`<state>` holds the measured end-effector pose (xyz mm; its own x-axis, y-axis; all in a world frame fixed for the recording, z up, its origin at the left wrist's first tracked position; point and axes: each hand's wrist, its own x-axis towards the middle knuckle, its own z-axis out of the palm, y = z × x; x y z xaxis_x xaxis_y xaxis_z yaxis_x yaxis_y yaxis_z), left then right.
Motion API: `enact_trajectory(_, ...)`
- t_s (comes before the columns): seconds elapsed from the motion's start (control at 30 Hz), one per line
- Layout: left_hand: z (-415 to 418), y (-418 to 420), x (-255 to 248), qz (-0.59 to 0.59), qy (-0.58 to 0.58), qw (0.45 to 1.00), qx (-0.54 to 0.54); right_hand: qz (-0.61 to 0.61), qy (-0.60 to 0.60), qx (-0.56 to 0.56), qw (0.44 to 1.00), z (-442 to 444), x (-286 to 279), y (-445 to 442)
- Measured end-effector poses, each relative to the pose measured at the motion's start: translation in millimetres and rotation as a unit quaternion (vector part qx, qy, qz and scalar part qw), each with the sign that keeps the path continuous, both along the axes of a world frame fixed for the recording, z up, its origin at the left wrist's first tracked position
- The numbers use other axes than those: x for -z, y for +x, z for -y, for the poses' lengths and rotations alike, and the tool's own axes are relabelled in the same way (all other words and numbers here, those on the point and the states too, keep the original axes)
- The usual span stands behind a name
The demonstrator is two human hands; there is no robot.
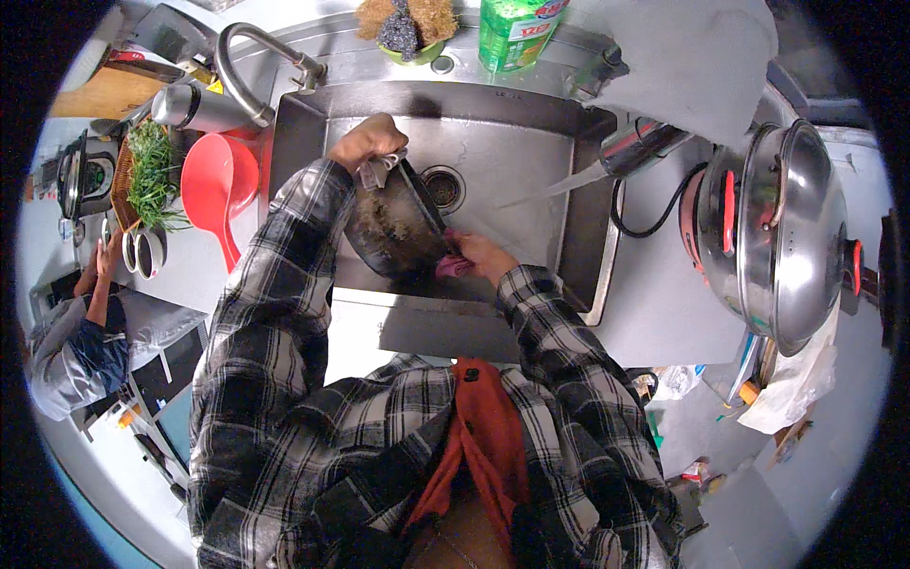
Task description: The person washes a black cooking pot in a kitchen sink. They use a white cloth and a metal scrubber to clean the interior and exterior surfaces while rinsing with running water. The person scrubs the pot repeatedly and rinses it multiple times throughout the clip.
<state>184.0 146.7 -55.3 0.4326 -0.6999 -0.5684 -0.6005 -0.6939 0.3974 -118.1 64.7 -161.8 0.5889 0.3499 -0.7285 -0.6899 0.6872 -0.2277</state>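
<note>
A dark, scorched metal pot is held tilted over the stainless-steel sink. Its stained outside faces me, and its mouth leans towards the drain; the inside is hidden. My left hand grips the pot's far edge through a pale folded cloth. Lower down, my right hand holds the near edge with a pink cloth between fingers and metal. Whether the cloths cover handles or just the rim, I cannot tell.
A faucet arches over the sink's left corner. Left stand a red ladle-shaped scoop and a basket of greens. A lidded wok stands right, near a metal cylinder. Another person's hands are far left.
</note>
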Motion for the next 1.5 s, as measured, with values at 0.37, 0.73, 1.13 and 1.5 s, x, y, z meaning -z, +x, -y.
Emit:
enact_trajectory(0.37,11,0,16,0.094,-0.144,0.949,0.266,0.126,0.026,-0.040,0.991,23,-20,-15)
enact_trajectory(0.73,-20,-11,-18,-0.116,-0.080,0.984,-0.112,0.044,-0.123,-0.084,0.988,28,-77,-5)
enact_trajectory(1.13,-39,-147,32,-0.088,-0.146,0.960,-0.224,0.187,-0.793,-0.018,0.579,118,-83,-50)
enact_trajectory(1.5,-25,-152,-31,-0.280,-0.248,0.801,-0.467,0.168,-0.646,0.100,0.738,89,-115,-27)
